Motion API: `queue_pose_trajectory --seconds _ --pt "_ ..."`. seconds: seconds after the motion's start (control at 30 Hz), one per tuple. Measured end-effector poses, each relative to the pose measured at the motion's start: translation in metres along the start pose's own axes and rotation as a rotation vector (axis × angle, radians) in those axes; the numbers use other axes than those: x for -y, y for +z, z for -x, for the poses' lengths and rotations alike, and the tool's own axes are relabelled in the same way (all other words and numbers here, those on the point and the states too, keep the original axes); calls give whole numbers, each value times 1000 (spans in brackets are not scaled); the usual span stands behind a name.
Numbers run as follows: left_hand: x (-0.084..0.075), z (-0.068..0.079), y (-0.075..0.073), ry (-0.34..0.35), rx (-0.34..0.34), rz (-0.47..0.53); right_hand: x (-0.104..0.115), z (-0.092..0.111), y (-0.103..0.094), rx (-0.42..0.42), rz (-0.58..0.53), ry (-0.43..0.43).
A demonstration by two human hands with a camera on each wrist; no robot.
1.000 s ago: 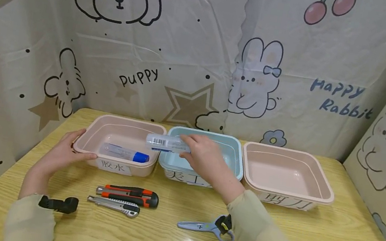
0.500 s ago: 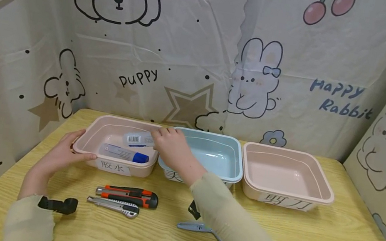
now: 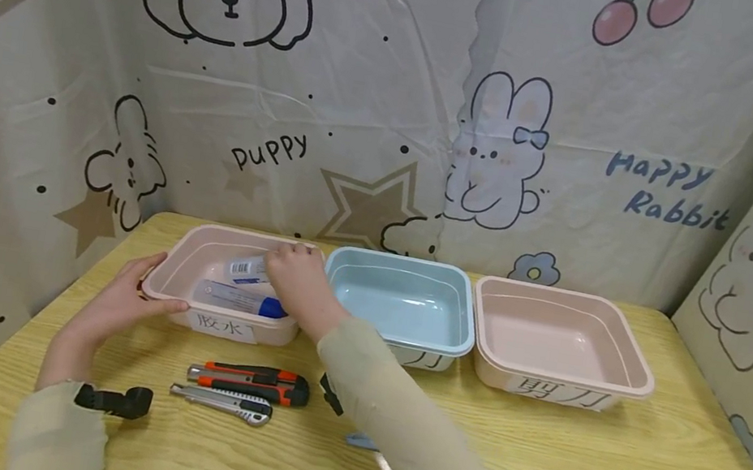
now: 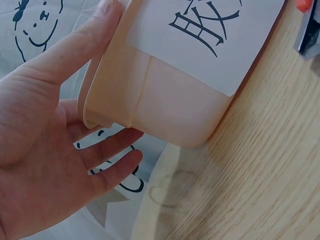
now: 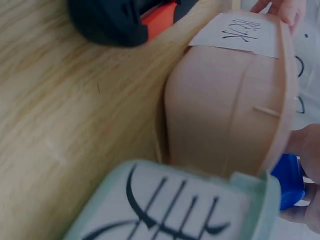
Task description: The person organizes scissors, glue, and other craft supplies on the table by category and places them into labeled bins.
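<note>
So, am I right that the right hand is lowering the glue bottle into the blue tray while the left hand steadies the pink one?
Not quite: the head view shows the right hand lowering the glue bottle into the left pink tray, which the left hand steadies; the blue tray holds nothing.

Pink tray standing on the wooden bench with a paper label facing the camera, blue-green tray sitting just beside it below, black and orange cutter lying near the top, blue cap showing beside fingers at the right edge
</note>
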State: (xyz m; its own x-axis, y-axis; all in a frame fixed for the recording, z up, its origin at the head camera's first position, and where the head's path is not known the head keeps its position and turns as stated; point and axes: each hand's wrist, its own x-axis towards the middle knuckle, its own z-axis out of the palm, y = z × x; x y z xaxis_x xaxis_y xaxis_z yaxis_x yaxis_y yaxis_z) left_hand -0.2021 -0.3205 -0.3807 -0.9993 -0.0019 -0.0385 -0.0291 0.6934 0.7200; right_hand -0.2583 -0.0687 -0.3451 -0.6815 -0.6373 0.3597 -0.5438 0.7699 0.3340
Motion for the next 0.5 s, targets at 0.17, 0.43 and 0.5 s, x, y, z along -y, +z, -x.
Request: queue_pose_trajectory --seconds 0.17,0.43,0.5 --pt "-1 1 -2 3 4 3 9 -11 8 72 -66 57" --pt "-1 1 -3 -9 5 2 12 -22 21 254 -305 141" --pt "-1 0 -2 -22 9 -1 12 -22 24 266 -306 142"
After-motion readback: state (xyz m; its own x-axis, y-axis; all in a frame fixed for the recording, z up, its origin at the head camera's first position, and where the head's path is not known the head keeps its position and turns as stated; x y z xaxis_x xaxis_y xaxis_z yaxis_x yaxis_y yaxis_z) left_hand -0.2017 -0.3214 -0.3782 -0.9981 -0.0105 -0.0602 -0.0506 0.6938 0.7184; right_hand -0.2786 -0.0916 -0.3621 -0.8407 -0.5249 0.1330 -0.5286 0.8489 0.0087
